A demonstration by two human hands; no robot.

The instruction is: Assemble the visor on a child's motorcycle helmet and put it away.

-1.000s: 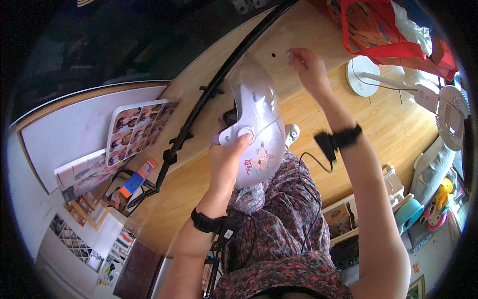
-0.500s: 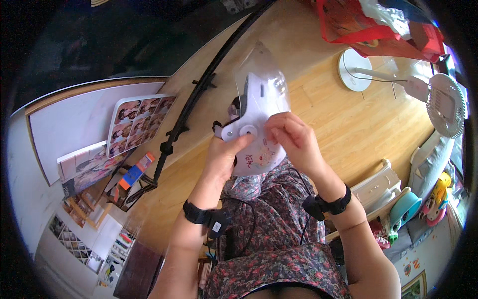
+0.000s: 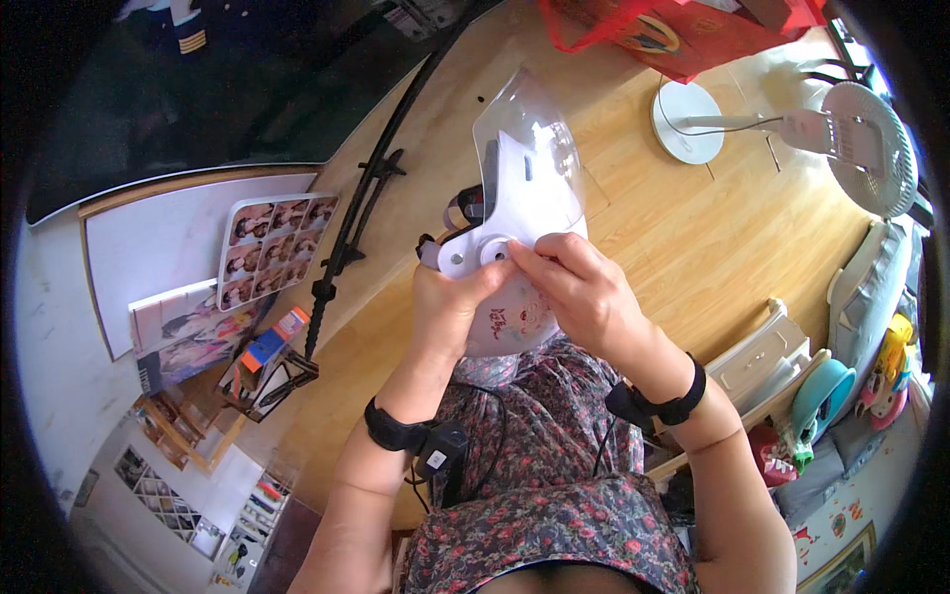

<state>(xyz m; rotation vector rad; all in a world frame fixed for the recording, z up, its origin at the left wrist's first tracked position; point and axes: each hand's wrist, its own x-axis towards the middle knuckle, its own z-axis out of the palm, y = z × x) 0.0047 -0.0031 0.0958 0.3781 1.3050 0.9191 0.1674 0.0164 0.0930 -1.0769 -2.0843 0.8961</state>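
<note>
A white helmet (image 3: 509, 327) with a coloured print on its side and a clear visor (image 3: 517, 107) is held up in front of me, visor end away from my body. My left hand (image 3: 442, 312) grips its left edge, the thumb lying beside the round visor pivot (image 3: 493, 249). A dark strap (image 3: 428, 249) hangs out next to that hand. My right hand (image 3: 589, 297) is closed in a pinch, its fingertips right at the pivot's small dark hole. Anything between those fingertips is too small or hidden to make out.
A white standing fan (image 3: 871, 148) and red bags (image 3: 683, 40) are at the far right. A long black pole (image 3: 371, 198) runs along the left, near a photo board (image 3: 272, 247). A cream plastic unit (image 3: 762, 356) stands at the right, beside a teal basin (image 3: 823, 396).
My right fingertips have moved left across the helmet's side onto the visor pivot. The left hand keeps its grip. The view has shifted slightly, so more of the pivot shows.
</note>
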